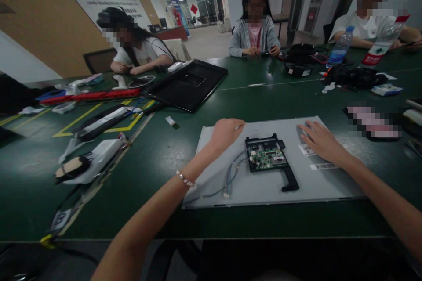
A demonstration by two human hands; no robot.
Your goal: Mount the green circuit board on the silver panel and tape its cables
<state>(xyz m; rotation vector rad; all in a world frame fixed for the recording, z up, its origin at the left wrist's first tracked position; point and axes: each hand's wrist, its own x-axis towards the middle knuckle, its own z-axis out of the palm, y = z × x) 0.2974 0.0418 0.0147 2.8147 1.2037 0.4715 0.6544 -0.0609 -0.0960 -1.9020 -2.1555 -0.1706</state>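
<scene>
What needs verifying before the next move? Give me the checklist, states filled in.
1. Panel flat on the green table: ok.
2. Black frame on the panel, circuit board facing up: ok.
3. Panel clear of cables: not ok, they trail across its left part.
4. Right hand on the panel: ok, beside the labels.
5. Left hand empty: cannot tell, its fingers are curled.
6. Board's screws tight: cannot tell, too small.

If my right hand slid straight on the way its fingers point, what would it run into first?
Probably the black cover, after your right hand leaves the gray panel and crosses green tabletop; exact line and depth are hard to judge.
</scene>
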